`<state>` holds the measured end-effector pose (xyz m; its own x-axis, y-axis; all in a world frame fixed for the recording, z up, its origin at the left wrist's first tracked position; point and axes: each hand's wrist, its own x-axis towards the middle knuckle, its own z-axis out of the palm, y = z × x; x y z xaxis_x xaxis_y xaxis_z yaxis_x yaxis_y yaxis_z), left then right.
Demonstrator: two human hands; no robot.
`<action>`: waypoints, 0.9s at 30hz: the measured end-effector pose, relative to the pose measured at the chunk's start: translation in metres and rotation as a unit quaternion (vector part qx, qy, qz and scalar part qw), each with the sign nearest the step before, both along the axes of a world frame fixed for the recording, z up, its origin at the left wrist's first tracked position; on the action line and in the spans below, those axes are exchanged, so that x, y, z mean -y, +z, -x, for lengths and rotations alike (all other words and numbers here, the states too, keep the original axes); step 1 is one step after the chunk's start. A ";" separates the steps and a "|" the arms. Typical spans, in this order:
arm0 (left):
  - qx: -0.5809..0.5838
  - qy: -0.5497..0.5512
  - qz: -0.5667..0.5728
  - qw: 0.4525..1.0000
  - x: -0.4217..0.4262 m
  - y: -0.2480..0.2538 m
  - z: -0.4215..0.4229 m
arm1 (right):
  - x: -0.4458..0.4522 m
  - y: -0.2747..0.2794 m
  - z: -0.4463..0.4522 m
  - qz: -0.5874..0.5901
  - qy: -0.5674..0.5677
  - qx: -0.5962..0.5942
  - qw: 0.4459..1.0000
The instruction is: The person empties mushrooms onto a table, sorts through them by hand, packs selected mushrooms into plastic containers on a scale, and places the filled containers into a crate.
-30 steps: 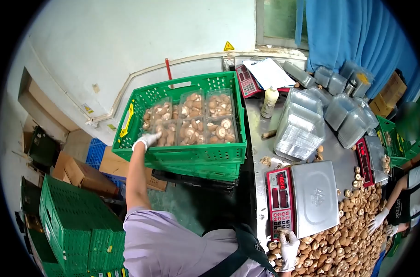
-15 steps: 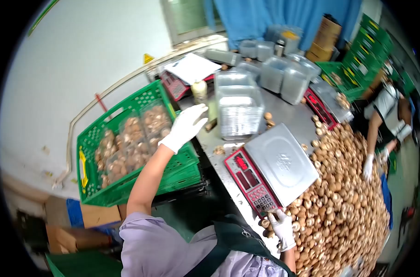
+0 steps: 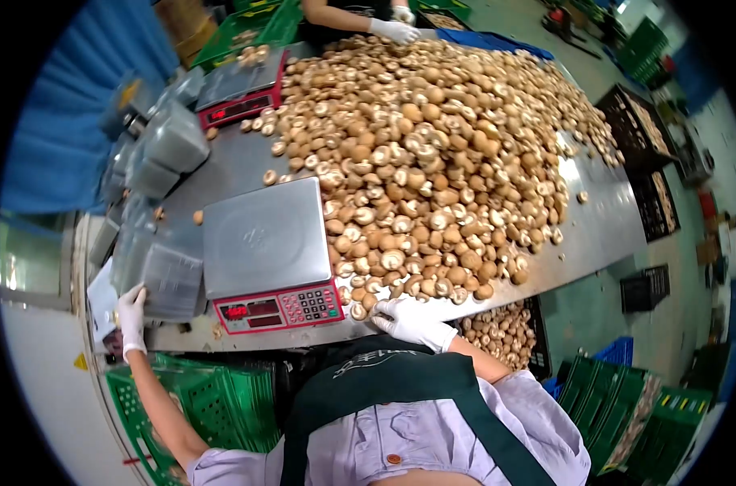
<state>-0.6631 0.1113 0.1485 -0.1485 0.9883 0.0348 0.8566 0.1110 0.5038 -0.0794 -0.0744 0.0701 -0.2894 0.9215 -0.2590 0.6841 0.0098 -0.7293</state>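
My left hand (image 3: 131,318), in a white glove, reaches to the near left side of a stack of clear plastic containers (image 3: 172,279). Its fingers are stretched out at the stack's edge; whether they touch it I cannot tell. At the table's front edge my right hand (image 3: 416,322), also gloved, rests with fingers extended beside the nearest mushrooms (image 3: 370,301). Nothing shows in its grasp. Between my hands stands a red scale (image 3: 259,235) with a bare metal plate and lit red digits. A big heap of brown mushrooms (image 3: 441,170) spreads to its right.
Across the heap, a co-worker's gloved hand (image 3: 394,31) is at the mushrooms. A second scale (image 3: 242,89) stands far left, near more plastic containers (image 3: 170,138). Green crates (image 3: 214,401) sit below the table at left. A mushroom-filled crate (image 3: 538,336) is below the front edge.
The view has swung right, towards the mushroom heap. My left hand has gone from above the green crate to the container stack. My right hand remains near the scale and mushrooms.
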 end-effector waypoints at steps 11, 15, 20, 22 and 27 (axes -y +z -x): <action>-0.284 0.097 -0.099 0.949 -0.052 -0.014 0.030 | 0.014 -0.014 -0.008 -0.058 -0.013 -0.047 0.997; -0.238 0.200 -0.247 0.918 -0.034 0.057 0.003 | 0.022 -0.018 -0.014 -0.047 -0.041 -0.037 0.997; -0.279 0.075 -0.449 0.846 -0.026 0.053 -0.056 | 0.025 -0.016 -0.021 -0.045 -0.049 -0.048 0.997; -0.349 0.052 -0.412 0.840 -0.022 0.022 -0.087 | 0.025 -0.011 -0.022 -0.045 -0.052 -0.032 0.997; -0.243 -0.275 -0.304 0.879 0.027 -0.027 -0.213 | 0.027 -0.016 -0.029 -0.047 -0.065 -0.014 0.997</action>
